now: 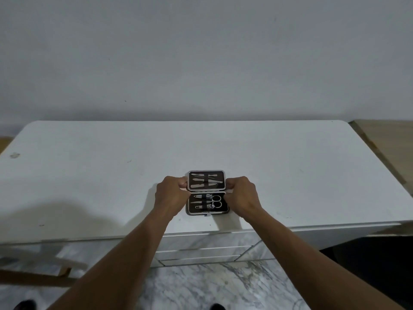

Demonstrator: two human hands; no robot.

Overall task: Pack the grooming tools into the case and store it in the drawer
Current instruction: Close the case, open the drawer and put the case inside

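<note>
Both grips closed on open case (206,192) lid — left hand (171,194), right hand (242,193), tools inside

Dim, flat grey light, soft shadow on the tabletop (89,175) at left — wide-angle bowing at edges

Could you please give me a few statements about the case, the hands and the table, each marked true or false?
1. The case lies open on the white table. True.
2. The tools lie loose on the table. False: they sit in both halves of the case.
3. The left hand and the right hand grip the lid, one at each side. True.
4. A drawer below the table stands open. False: all drawers in view are shut.
5. The case sits at the table's far edge. False: it sits near the front edge.
</note>
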